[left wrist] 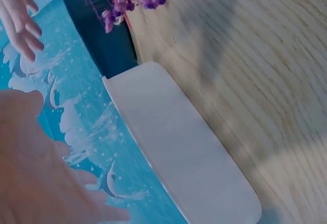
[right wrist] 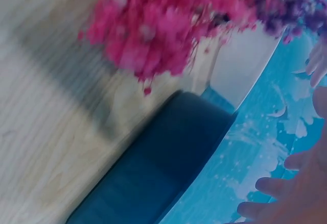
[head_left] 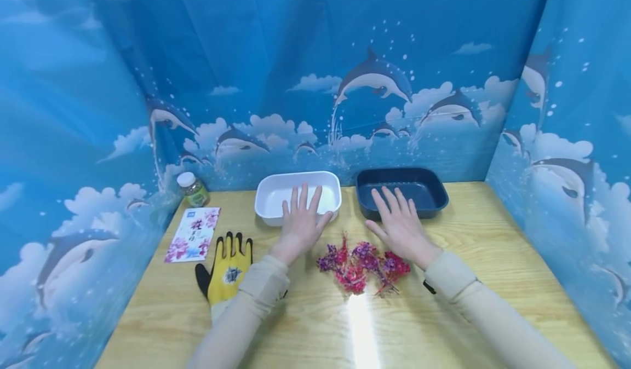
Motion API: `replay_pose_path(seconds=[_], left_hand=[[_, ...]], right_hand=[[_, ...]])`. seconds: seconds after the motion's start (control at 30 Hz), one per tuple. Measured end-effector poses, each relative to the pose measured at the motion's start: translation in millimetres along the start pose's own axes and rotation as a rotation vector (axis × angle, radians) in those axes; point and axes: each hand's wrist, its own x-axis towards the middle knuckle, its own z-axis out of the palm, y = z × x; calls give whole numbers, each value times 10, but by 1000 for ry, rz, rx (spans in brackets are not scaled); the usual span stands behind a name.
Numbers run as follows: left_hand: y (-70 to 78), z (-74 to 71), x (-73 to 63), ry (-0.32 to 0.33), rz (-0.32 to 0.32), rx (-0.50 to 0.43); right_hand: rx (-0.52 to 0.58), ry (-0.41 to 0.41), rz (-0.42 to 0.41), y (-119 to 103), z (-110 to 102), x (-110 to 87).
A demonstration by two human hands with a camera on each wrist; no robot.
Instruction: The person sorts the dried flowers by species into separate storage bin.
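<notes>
With fingers straight and spread, my left hand (head_left: pixel 299 224) hovers by the front of the white tray (head_left: pixel 266 194) and holds nothing. My right hand (head_left: pixel 401 226), also spread and holding nothing, is at the front left of the dark blue tray (head_left: pixel 431 194). Whether either hand touches its tray I cannot tell. Between my forearms, a loose bunch of pink and purple dried flowers (head_left: pixel 352 276) lies on the table. The same flowers show large at the top of the right wrist view, where pink blossoms (right wrist: pixel 148 30) stand in front of the dark tray's side.
A yellow work glove (head_left: pixel 229 273) with black fingertips lies beside my left forearm. Behind it are a floral printed card (head_left: pixel 193 235) and a small white-capped jar (head_left: pixel 193 190). Dolphin-printed blue curtains (head_left: pixel 296 84) close off the wooden table's (head_left: pixel 493 259) back and sides.
</notes>
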Motion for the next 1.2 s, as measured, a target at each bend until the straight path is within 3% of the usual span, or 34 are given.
replay_pose_path(seconds=[0.23,0.33,0.6,0.9,1.2], left_hand=[[-100,-72,-24,14,11,-216],[-156,-96,-23,27,11,-285],[-353,-178,0,63,-38,-321],[-758,-313,151,91,-197,-184],[-1167,-350,222,88,-375,-298]], right_hand=[[42,-9,-65,-156,-5,-111],[5,-30,-83,-213,-6,-153],[-82,-99,-103,-306,60,-253],[-70,-204,-50,-377,141,-283],[-2,-260,-42,-392,156,-297]])
